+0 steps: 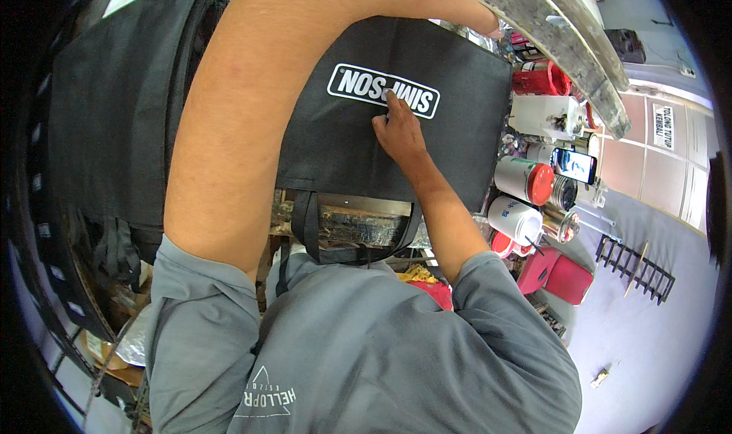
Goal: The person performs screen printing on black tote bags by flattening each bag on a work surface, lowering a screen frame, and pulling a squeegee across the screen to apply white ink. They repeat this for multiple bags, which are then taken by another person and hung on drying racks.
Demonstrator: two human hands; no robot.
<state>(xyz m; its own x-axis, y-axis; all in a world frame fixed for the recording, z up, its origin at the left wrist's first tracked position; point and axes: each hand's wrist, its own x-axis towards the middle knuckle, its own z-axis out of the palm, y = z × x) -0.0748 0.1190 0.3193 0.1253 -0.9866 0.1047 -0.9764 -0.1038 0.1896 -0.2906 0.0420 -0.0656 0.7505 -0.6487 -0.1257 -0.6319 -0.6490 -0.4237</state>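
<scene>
A black fabric tote bag [465, 129] lies flat before me, its strap handles hanging toward my body. White lettering in a rounded outline [343, 83] is printed on it, upside down from my side. My right hand [402, 133] holds nothing; its index finger reaches out onto the lettering, the thumb stands apart, and the other fingers are partly hidden. My left arm stretches across the bag's left part. At the upper right, my left hand [465, 3] grips a raised, stained, grey wooden frame [549, 41]; most of its fingers are hidden.
More black bags [114, 121] are stacked on the left. To the right stand several paint tubs, among them a white one with a red lid [522, 178], and a lit phone [574, 165]. A red chair [560, 274] and a black wall rack [634, 269] are farther right.
</scene>
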